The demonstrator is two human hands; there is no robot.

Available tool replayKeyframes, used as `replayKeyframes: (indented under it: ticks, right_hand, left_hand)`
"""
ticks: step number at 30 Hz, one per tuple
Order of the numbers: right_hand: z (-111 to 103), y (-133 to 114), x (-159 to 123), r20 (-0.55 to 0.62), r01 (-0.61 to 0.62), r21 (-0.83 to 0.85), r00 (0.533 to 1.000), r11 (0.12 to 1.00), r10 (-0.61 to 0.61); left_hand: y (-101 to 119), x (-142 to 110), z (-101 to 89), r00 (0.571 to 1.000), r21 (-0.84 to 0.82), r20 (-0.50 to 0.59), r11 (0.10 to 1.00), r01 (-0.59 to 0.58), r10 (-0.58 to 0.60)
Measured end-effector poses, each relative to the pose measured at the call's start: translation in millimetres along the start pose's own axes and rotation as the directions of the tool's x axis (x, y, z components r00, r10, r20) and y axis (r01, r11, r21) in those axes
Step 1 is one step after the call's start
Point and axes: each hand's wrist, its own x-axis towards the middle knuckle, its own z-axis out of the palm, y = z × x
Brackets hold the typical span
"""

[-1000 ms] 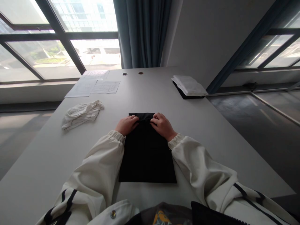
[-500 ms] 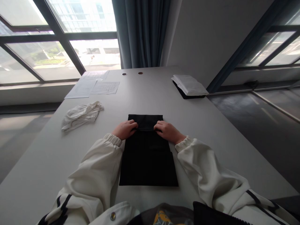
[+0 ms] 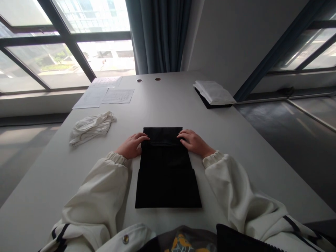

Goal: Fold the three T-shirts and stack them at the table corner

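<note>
A black garment point(image 3: 168, 185), folded into a flat strip, lies on the white table point(image 3: 162, 108) in front of me. Its far end is turned over toward me as a short flap point(image 3: 163, 135). My left hand point(image 3: 132, 144) rests at the flap's left edge, its fingertips on the cloth and thumb lower beside it. On the opposite edge, my right hand point(image 3: 193, 141) lies with fingers apart, tips touching the flap. Neither hand grips the fabric. What kind of garment it is cannot be made out.
A crumpled white cloth point(image 3: 91, 127) lies to the left. Behind it are several paper sheets point(image 3: 118, 95). At the far right, folded white fabric point(image 3: 214, 92) sits on a black item point(image 3: 210, 105). Two round cable holes point(image 3: 139, 81) are near the table's far edge.
Both hands have loosened from the flap's near edge and moved outward, the left to the left and the right to the right. The flap now lies flat.
</note>
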Motion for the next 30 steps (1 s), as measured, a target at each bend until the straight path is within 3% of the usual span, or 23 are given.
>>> replayKeyframes:
  ticks: [5, 9, 15, 21, 25, 30]
  right_hand:
    - [3, 18, -3, 0.008, -0.036, 0.024, 0.999, 0.999, 0.036]
    - [5, 19, -4, -0.027, -0.013, -0.025, 1.0, 1.0, 0.012]
    - [7, 33, 11, -0.135, -0.115, -0.089, 0.986, 0.989, 0.103]
    - [7, 39, 21, -0.118, -0.083, -0.063, 0.99, 0.995, 0.075]
    - [1, 29, 12, -0.188, -0.117, -0.066, 0.977, 0.991, 0.103]
    - [-6, 12, 2, -0.067, -0.185, 0.003, 0.981, 0.983, 0.185]
  left_hand:
    - [-24, -1, 2.2, 0.987, -0.11, -0.11, 0.988, 0.106, -0.118]
    - [-21, 3, 7.1, 0.988, -0.07, -0.101, 0.991, 0.111, -0.118]
    - [-24, 19, 7.0, 0.953, -0.12, -0.231, 0.977, 0.175, -0.198]
    - [-29, 43, 3.7, 0.963, -0.181, -0.207, 0.974, 0.134, -0.171]
    - [-27, 38, 5.5, 0.955, -0.177, -0.174, 0.961, 0.211, -0.242]
    - [-24, 26, 3.5, 0.976, -0.141, -0.118, 0.976, 0.164, -0.181]
